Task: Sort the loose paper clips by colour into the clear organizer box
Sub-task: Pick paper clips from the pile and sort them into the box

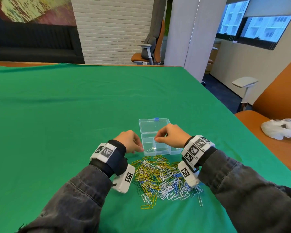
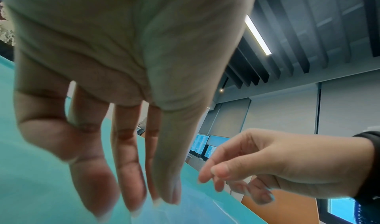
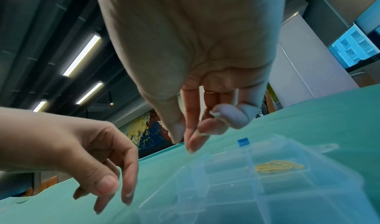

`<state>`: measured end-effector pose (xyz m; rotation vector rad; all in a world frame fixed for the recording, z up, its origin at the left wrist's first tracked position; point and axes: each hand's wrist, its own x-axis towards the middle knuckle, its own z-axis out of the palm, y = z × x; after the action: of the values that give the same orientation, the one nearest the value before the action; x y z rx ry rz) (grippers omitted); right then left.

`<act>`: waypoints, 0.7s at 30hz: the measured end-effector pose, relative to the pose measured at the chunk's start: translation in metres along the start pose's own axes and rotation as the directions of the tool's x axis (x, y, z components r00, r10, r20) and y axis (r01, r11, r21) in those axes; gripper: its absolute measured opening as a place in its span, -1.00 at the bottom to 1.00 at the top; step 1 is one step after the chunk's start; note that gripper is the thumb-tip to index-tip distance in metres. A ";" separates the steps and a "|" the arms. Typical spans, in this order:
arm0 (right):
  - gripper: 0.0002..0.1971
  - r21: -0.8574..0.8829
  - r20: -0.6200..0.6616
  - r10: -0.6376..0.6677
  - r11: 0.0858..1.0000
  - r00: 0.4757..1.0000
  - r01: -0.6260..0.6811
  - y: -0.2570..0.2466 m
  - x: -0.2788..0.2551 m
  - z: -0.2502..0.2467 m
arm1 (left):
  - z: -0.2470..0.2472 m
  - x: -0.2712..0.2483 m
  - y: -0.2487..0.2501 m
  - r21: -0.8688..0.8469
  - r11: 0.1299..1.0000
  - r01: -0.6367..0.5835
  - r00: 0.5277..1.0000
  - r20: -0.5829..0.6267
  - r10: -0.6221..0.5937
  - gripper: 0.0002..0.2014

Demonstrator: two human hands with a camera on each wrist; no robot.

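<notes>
A clear organizer box (image 1: 158, 153) lies open on the green cloth, its lid (image 1: 154, 126) folded back. A mixed pile of yellow, white and blue paper clips (image 1: 165, 179) lies just in front of it. My right hand (image 1: 156, 139) hovers over the box with its fingers curled. In the right wrist view thin white clips (image 3: 236, 97) show inside those curled fingers. My left hand (image 1: 139, 148) hangs by the box's left wall, fingers loose and holding nothing. Yellow clips (image 3: 277, 168) lie in one compartment of the box (image 3: 236, 187). A pale clip (image 1: 149, 150) lies in the near-left compartment.
The table's right edge (image 1: 225, 105) runs close to the box. Beyond it stands an orange chair (image 1: 267, 130) with a white plastic bag (image 1: 280, 128) on it. Green cloth (image 1: 65, 123) stretches to the left and far side. A blue latch (image 1: 156, 118) sits on the lid's far edge.
</notes>
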<state>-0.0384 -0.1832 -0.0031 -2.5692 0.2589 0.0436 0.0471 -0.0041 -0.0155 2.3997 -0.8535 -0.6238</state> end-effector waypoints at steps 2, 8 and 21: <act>-0.85 0.002 -0.026 -0.001 1.000 1.000 0.001 0.004 -0.006 -0.002 | 0.000 -0.001 0.000 0.032 0.999 0.013 1.000 0.026 -0.013 -0.89; -0.88 -0.043 0.159 -0.097 0.994 0.983 0.105 0.003 -0.039 0.009 | 0.012 -0.006 0.007 0.213 0.977 0.011 0.985 0.164 -0.047 -0.82; -0.88 -0.101 0.206 -0.080 0.990 0.975 0.103 -0.010 -0.032 0.048 | 0.024 -0.007 0.009 0.283 0.959 -0.012 0.982 0.182 -0.042 -0.85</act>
<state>-0.0663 -0.1435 -0.0358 -2.6589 0.0623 0.2905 0.0247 -0.0132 -0.0270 2.6353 -1.0676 -0.7894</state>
